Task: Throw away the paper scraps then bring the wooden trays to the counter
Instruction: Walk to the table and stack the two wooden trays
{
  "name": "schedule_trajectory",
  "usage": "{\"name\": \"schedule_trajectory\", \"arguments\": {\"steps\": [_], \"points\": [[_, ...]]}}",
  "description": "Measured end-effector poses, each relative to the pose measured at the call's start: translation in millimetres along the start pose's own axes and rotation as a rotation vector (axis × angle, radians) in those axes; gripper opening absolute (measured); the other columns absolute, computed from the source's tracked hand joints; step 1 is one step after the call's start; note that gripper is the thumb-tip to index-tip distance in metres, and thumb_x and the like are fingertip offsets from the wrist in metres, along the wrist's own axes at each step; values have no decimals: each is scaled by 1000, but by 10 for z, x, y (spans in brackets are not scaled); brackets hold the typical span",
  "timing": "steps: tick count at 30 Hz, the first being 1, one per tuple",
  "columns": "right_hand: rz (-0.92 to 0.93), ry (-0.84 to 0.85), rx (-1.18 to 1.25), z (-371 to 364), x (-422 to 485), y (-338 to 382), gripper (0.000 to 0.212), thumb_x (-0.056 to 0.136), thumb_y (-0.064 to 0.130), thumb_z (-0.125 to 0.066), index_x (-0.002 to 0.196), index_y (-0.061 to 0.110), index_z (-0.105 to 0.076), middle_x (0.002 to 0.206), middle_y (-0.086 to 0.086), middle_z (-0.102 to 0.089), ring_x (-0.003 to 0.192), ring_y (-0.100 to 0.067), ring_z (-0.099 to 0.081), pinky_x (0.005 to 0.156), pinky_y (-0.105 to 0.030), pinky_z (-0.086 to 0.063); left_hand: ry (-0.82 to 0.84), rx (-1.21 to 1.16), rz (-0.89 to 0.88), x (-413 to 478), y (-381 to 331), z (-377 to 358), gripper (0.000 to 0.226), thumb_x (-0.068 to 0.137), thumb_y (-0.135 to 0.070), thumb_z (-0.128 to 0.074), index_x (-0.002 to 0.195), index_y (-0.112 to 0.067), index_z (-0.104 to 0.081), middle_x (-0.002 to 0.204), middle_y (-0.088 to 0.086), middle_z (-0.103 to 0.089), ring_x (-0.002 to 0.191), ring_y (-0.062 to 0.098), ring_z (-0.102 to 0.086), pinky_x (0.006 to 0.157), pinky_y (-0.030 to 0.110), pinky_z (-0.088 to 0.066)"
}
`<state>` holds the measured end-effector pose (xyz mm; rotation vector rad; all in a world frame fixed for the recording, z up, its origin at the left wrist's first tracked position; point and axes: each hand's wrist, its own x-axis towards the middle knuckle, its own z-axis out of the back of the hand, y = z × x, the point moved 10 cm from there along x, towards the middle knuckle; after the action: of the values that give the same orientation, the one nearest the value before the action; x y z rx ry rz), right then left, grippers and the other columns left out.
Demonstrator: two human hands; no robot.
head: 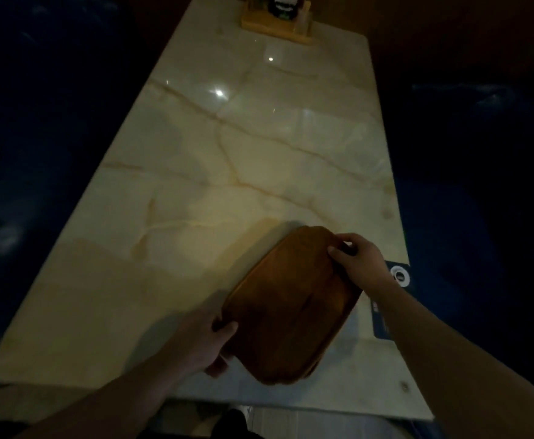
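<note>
A brown wooden tray point(291, 305) with rounded corners lies tilted over the near right part of the marble table point(196, 172). A second edge shows under its near end, so it may be a stack; I cannot tell for sure. My left hand point(208, 340) grips the tray's near left corner, thumb on top. My right hand point(357, 258) pinches its far right corner. No paper scraps are visible.
A wooden condiment holder point(275, 22) with a dark bottle stands at the table's far end. A dark blue card with a white round mark point(395, 293) lies at the right table edge, beside the tray. Dark blue seats point(37, 153) flank the table on both sides.
</note>
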<state>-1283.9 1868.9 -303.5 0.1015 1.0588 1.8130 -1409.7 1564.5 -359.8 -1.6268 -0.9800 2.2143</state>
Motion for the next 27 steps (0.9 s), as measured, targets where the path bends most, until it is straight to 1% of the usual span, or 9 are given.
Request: {"name": "schedule_trajectory", "arguments": {"steps": [2,4,8,11,13,16,19,24,27], "points": [[43,55,-53,-44,137,38,38,88,35,-68,124,23,-60,113,-2,-61,103,-23,-60,89,-39,-53,2,0,14,44,46,-123,27,95,-30,-54,81,-7,-55,53,7,-68,45,23,-65,44,33,-55],[73,94,-74,-77,235,51,38,89,33,-68,124,22,-60,110,-1,-61,103,-22,-61,90,-38,-52,27,17,37,77,90,-247,26,95,-31,-53,86,-7,-55,58,9,-68,45,21,-64,44,31,-53],[117,136,-185,-118,355,16,45,88,36,-68,128,18,-58,119,-8,-63,106,-25,-60,91,-38,-51,73,51,66,160,176,-402,27,96,-36,-49,106,-12,-50,61,9,-67,46,19,-63,45,30,-51],[136,150,-264,-139,401,-22,50,88,39,-68,130,15,-57,124,-10,-62,110,-26,-60,90,-36,-49,85,63,99,207,242,-459,33,97,-36,-47,115,-9,-45,61,9,-65,43,16,-61,42,28,-49],[121,154,-258,-138,425,-65,50,87,38,-69,131,16,-57,125,-11,-62,110,-26,-59,90,-34,-48,81,59,114,234,244,-472,34,97,-34,-47,114,-5,-44,57,8,-63,40,15,-59,40,27,-49],[125,155,-243,-145,444,-57,48,88,35,-68,130,16,-57,124,-11,-62,109,-26,-60,86,-31,-47,87,80,122,251,222,-487,28,98,-33,-45,103,-6,-45,52,6,-59,37,14,-55,39,24,-47],[145,143,-297,-150,458,-54,49,88,36,-68,131,15,-56,125,-14,-60,109,-28,-59,83,-30,-45,79,144,116,279,181,-484,29,98,-34,-46,95,-5,-47,47,5,-58,35,14,-55,39,25,-48],[146,117,-344,-180,445,-98,48,89,34,-67,130,13,-55,123,-18,-55,110,-31,-57,80,-28,-41,91,259,125,257,162,-483,39,99,-36,-42,116,-1,-44,57,7,-59,42,15,-55,38,23,-48],[132,112,-377,-212,465,-115,50,87,38,-68,130,16,-55,121,-19,-53,110,-33,-57,84,-31,-46,108,296,134,243,179,-471,37,99,-36,-41,112,-2,-46,60,8,-60,45,16,-56,42,25,-50]]}}
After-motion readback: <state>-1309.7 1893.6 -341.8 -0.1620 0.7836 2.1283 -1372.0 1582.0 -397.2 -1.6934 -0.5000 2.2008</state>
